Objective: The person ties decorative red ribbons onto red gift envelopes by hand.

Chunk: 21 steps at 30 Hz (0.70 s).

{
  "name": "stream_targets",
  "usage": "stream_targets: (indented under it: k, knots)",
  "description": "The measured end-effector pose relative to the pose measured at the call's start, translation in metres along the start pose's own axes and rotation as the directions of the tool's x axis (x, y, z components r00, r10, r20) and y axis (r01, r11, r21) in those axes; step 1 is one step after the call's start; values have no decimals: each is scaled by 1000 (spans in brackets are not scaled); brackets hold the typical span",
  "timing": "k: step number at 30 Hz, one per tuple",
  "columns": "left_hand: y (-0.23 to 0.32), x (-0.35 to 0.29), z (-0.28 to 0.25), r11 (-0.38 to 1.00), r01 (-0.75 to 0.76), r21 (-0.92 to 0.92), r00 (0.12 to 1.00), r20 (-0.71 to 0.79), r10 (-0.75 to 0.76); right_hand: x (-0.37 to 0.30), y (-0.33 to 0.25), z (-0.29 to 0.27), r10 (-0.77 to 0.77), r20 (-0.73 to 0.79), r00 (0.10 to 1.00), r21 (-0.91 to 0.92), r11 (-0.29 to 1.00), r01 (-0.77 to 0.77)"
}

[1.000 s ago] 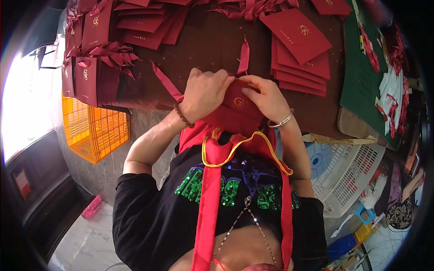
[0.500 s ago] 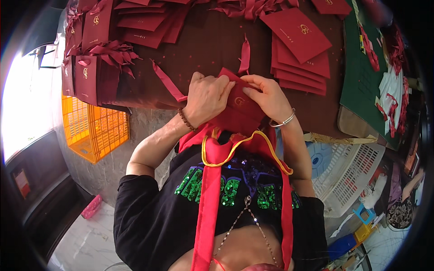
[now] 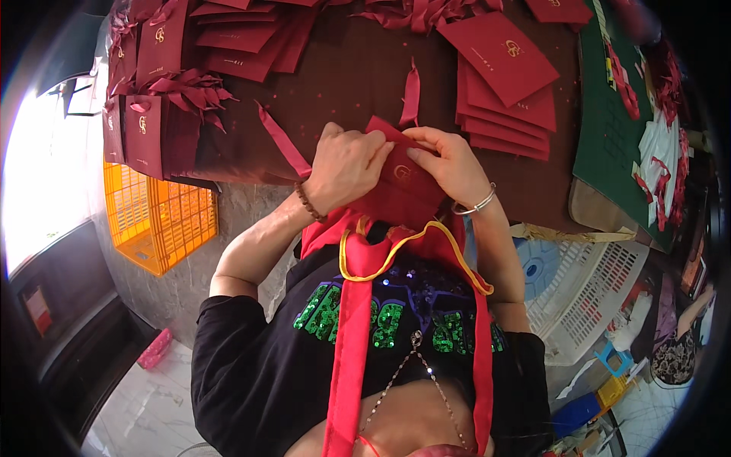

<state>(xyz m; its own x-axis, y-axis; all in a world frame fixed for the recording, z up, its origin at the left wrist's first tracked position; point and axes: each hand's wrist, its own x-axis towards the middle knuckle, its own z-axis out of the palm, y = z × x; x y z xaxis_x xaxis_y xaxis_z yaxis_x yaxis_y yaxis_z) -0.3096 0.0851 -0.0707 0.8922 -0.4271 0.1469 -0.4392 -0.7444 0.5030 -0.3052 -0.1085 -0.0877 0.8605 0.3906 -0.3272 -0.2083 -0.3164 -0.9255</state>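
Note:
Close to my body, at the near edge of the brown-covered table, I hold a small dark red paper gift bag (image 3: pixel 402 177) with a gold mark. My left hand (image 3: pixel 346 164) is closed on its upper left part, thumb and fingers pinched near the top edge. My right hand (image 3: pixel 449 164) grips the upper right side, its thumb lying on the front. One red ribbon end (image 3: pixel 282 141) trails out to the left beside my left hand. Another ribbon end (image 3: pixel 411 95) stretches away beyond the bag's top. The fingertips partly hide the top edge.
Flat red bags (image 3: pixel 506 65) lie stacked at the right. More bags fan out (image 3: pixel 244 38) at the far left, near upright ones with ribbon handles (image 3: pixel 145 129). An orange crate (image 3: pixel 160 217) stands below the table's left side; a white plastic basket (image 3: pixel 594 289) sits at the right.
Both hands stay almost in place on the bag. The left ribbon end has shifted slightly, and the bag has barely moved.

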Motion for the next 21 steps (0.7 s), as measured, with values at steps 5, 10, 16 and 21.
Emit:
stream_targets:
  k: [5, 10, 16, 21]
  knots:
    - [-6, -4, 0, 999, 40, -30, 999, 12, -40, 0, -7, -2, 33, 37, 999, 102, 994, -37]
    - [-2, -4, 2, 1000, 21, -19, 999, -36, -22, 0, -9, -1, 58, 42, 997, 133, 989, -63]
    - [-4, -2, -2, 1000, -18, -24, 1000, -16, 17, 1, -4, 0, 13, 54, 998, 106, 994, -19]
    - [-3, 0, -1, 999, 29, -17, 1000, -9, -29, 0, -6, -1, 50, 51, 997, 94, 994, -55]
